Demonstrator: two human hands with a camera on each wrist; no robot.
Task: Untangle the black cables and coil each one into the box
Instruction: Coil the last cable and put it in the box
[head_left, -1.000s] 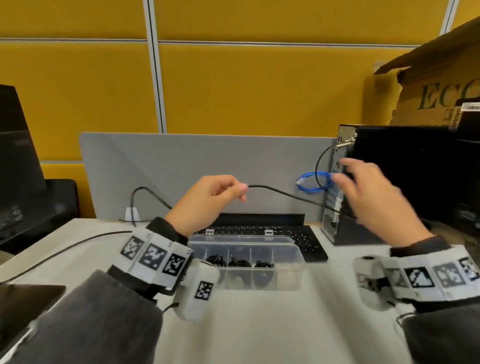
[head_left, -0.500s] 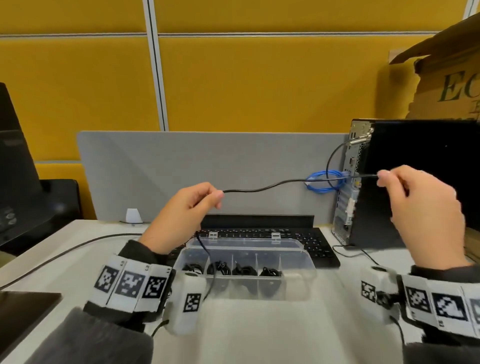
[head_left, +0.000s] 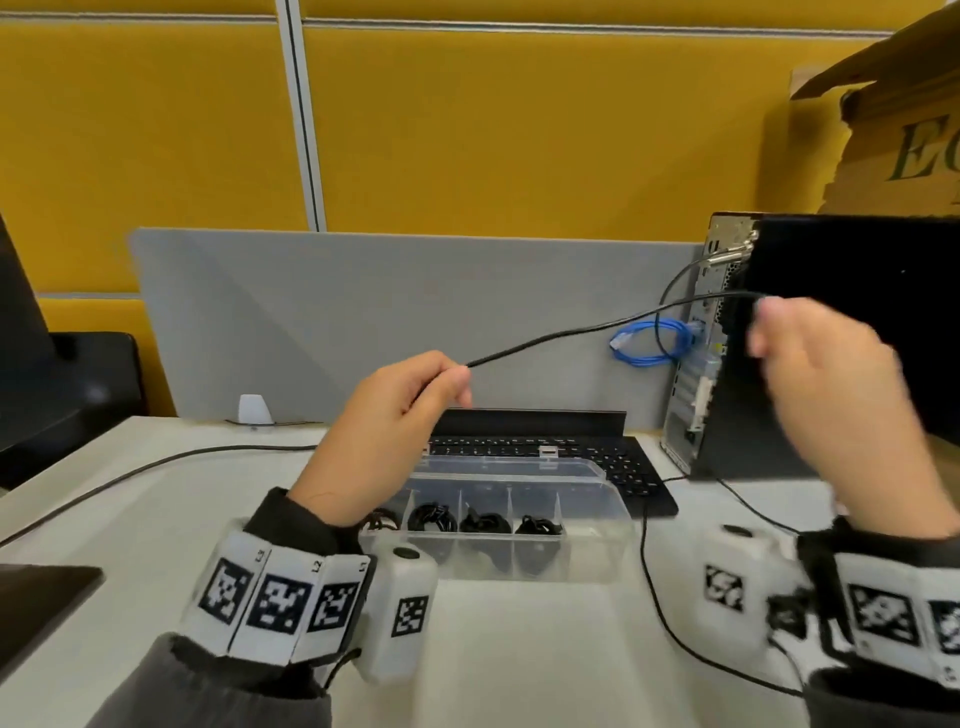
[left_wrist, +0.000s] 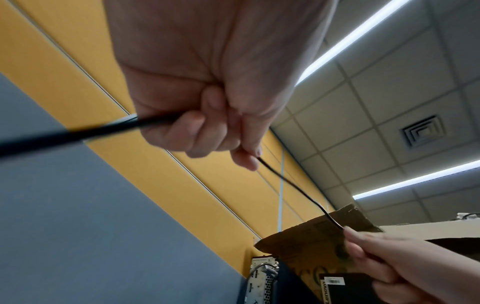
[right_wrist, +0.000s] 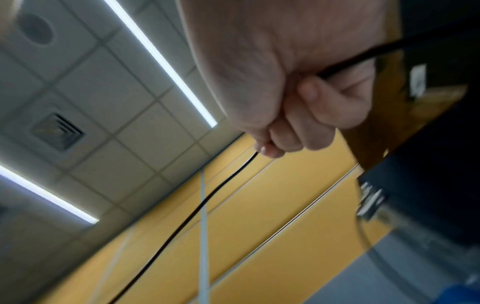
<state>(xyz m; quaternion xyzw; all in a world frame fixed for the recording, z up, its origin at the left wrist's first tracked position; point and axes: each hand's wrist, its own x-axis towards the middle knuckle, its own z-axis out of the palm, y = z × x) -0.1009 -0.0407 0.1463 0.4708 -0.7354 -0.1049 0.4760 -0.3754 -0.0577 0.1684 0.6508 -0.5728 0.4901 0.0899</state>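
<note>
Head view, near to far: clear compartment box (head_left: 597, 551), lid open, on white desk (head_left: 519, 665), coiled black cables (head_left: 485, 521) in its far cells. Above it, left hand (head_left: 384, 441) and right hand (head_left: 836, 395) each pinch one black cable (head_left: 587, 328) stretched between them. Beyond: keyboard (head_left: 623, 462), computer tower (head_left: 831, 343), blue cable (head_left: 649, 340).

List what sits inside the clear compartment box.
The compartment box holds four black cable coils, one per back-row compartment; the left hand covers part of the leftmost.
</note>
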